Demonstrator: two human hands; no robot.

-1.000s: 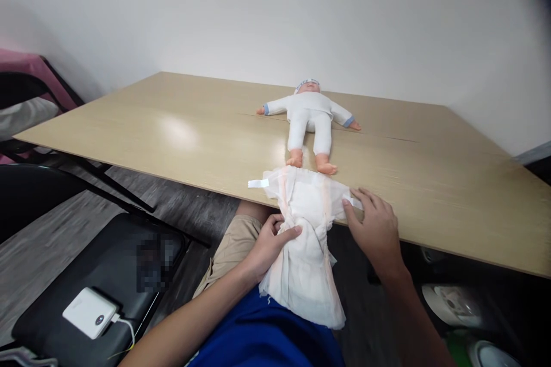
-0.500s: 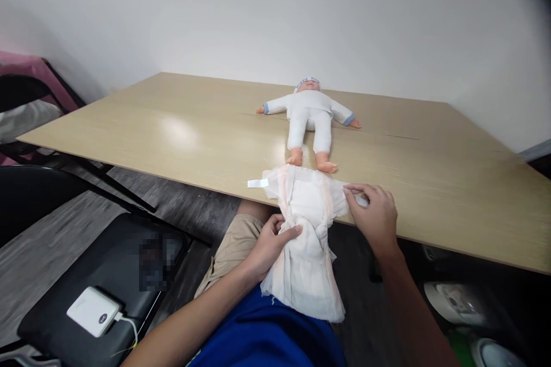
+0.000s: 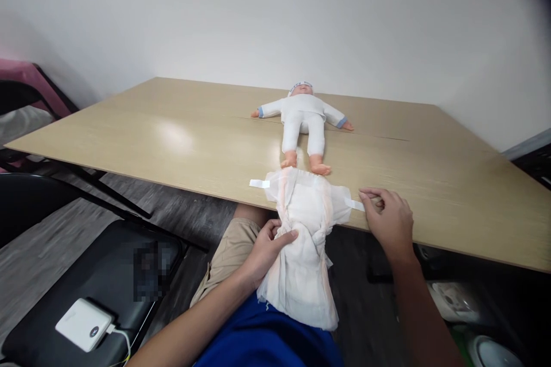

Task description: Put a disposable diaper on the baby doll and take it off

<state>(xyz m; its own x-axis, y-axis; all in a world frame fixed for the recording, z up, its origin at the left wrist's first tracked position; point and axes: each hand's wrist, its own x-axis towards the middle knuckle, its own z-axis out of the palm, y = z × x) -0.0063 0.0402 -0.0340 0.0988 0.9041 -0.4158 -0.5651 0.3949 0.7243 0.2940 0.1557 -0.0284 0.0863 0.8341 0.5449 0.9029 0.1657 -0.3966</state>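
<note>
An opened white diaper (image 3: 305, 200) with pale orange edging spans from the table's front edge down over my lap. My left hand (image 3: 271, 246) grips it at the narrow middle, thumb on top and fingers underneath. My right hand (image 3: 391, 221) is closed in a pinch at the outer end of the diaper's right fastening tab (image 3: 355, 204), which is stretched out sideways. On the other side, the left tab (image 3: 259, 183) sticks out unfolded over the table. Just beyond the diaper, a baby doll (image 3: 303, 120) in white clothes lies on its back, feet towards me.
The wooden table (image 3: 193, 155) stands against a white wall. To my left, a black chair seat (image 3: 103, 275) carries a white power bank (image 3: 85, 324) with a cable. White objects (image 3: 454, 301) sit under the table at right.
My right hand has moved outward to the right, and the right fastening tab now shows unfolded. My left hand keeps its hold on the diaper. The view has shifted slightly.
</note>
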